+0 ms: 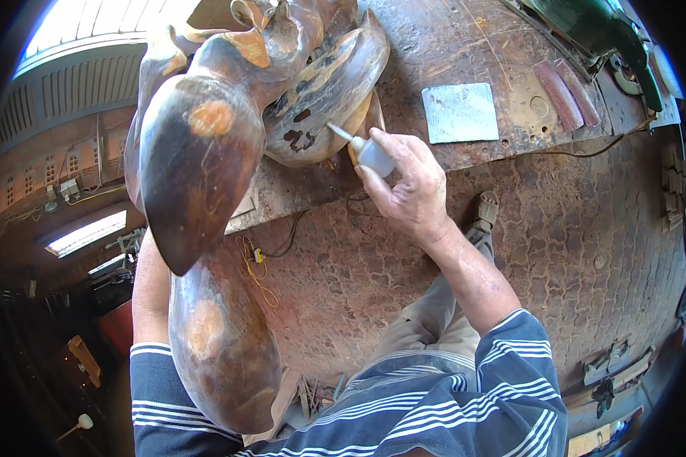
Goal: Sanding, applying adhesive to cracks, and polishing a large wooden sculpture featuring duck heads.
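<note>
A large carved wooden sculpture [236, 152] with smooth, dark brown, leaf-like lobes stands on the left of the workbench and juts past its edge towards me. Between the thumb and fingers of my right hand [418, 186] is a small white squeeze bottle [376, 159]. Its thin nozzle [338, 132] points left at a pale-and-dark lobe [320, 103], close to some dark ragged holes [300, 140]. Whether the tip touches the wood I cannot tell. My left forearm [151, 293] passes up behind the sculpture, which hides the left hand.
On the worn workbench [465, 46] lie a pale square sheet [460, 113] and two reddish strips [566, 93]. A green power tool [587, 30] stands at the far right, its cord along the bench edge. Below are a brick floor [572, 228] and a yellow cord [258, 274].
</note>
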`<state>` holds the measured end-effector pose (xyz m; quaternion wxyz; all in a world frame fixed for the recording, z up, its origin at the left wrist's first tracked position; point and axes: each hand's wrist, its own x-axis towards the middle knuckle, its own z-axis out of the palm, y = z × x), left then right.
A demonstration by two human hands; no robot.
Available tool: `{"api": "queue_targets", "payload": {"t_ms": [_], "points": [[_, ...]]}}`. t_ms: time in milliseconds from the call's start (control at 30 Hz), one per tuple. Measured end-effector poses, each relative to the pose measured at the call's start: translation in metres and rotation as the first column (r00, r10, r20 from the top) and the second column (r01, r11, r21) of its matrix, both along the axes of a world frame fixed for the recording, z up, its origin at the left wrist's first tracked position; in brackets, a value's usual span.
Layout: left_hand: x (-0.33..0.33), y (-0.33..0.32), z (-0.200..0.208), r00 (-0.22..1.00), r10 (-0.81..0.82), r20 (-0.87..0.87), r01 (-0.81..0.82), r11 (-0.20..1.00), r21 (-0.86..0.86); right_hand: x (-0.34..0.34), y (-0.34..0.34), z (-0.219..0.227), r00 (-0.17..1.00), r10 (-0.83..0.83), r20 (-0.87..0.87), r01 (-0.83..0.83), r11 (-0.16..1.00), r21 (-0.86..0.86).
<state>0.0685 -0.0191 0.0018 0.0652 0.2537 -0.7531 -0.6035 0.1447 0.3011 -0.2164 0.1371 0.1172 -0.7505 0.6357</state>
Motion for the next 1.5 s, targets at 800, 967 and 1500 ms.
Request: {"api": "queue_targets", "payload": {"t_ms": [800,967,1500], "points": [[0.055,0.002,-0.022,0.994,-0.082,0.066,0.058,0.951,0.304,-0.039,0.029,0.004,0.999,-0.051,0.012,0.050,0.998,0.050],[-0.051,0.043,-0.048,0.875,-0.157,0.457,0.455,0.586,-0.670,-0.040,0.026,0.008,0.999,0.019,0.035,-0.021,0.998,0.059],[-0.081,0.052,-0.080,0.899,-0.198,0.390,0.394,-0.018,-0.919,-0.064,0.043,0.011,0.998,0.026,0.049,-0.031,0.995,0.091]]}}
